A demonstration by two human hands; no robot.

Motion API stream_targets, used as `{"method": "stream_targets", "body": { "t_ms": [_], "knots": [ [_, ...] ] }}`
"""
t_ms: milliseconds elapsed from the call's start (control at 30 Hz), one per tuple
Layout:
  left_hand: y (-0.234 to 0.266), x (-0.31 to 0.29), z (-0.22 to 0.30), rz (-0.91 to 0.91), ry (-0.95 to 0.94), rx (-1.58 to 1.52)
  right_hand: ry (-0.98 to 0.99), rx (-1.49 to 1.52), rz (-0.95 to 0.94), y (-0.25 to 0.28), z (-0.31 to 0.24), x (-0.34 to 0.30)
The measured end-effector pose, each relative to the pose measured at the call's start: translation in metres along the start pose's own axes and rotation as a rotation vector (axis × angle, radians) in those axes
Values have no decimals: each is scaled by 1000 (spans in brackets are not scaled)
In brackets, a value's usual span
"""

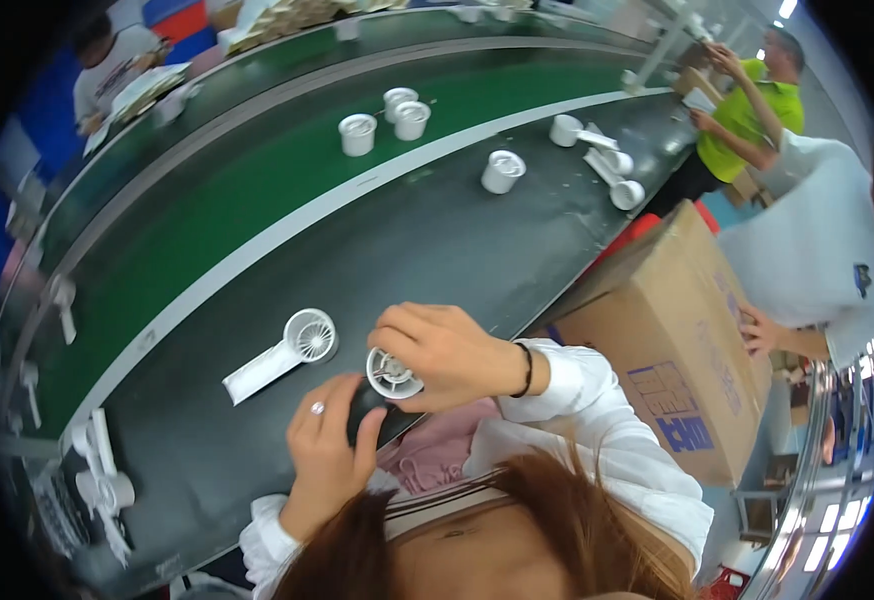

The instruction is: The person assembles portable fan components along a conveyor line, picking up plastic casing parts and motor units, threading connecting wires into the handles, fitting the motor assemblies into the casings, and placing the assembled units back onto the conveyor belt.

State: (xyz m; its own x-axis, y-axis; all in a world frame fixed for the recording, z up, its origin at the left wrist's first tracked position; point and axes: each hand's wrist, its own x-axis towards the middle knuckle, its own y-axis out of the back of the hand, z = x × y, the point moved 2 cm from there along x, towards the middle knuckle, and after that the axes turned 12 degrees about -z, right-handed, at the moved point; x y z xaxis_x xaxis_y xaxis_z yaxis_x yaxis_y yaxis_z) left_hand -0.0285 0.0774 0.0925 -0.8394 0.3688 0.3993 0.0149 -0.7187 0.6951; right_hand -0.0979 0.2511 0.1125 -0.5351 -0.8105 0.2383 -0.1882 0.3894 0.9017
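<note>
White long sleeves, a ring on the left hand — a dark band at the right hand's wrist.

Dark worktop open ahead of the hands up to the white cups. White handheld fan lies just left. Cardboard box blocks the right side.

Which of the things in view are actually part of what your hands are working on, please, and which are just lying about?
In hand:
- white round fan part, under the right hand
- dark piece, in the left hand

Lying about:
- white handheld fan on the worktop
- white cups
- cardboard box
</note>
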Motion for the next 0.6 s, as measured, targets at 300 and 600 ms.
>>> {"method": "stream_targets", "body": {
  "t_ms": [300,600],
  "knots": [
    [7,-6,-8,72,130,-211,194,379,43,-6,-3,10],
    [9,-7,-26,-53,465,-1081,200,478,87,6,14,14]
  ]
}}
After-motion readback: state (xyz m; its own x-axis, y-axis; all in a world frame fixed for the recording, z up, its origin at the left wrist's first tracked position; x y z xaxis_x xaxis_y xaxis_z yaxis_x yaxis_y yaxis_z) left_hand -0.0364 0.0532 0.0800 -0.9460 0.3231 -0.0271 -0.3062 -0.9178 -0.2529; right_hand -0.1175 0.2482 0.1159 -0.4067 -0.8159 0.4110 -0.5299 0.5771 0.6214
